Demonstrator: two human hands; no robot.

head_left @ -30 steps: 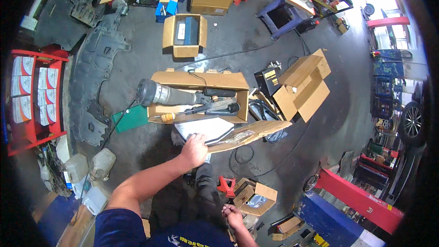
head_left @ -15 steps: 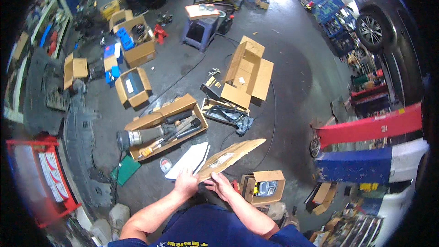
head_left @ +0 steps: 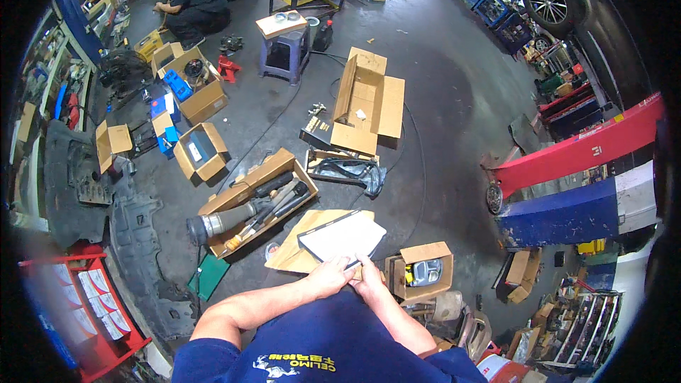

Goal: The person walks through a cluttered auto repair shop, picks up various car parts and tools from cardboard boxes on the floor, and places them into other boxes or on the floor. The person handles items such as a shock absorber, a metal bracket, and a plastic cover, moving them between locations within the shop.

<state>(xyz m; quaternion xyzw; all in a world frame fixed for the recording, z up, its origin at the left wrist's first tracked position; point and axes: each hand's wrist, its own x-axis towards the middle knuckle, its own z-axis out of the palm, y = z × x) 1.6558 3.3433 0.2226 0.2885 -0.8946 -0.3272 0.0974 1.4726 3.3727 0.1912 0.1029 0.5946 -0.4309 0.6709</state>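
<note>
One white panel [head_left: 345,235] lies over a sheet of cardboard [head_left: 289,251], in front of the blue shirt [head_left: 319,333]. The left hand [head_left: 328,277] grips the panel's near edge; the right hand [head_left: 368,279], just beside it, seems closed on the cardboard, though its fingers are partly hidden. For good control, both should press evenly, I think, because only this near side is held and the far side may droop. Left of them stands a long box [head_left: 250,178] with a strut [head_left: 216,225], right of them a smaller box [head_left: 424,250].
</note>
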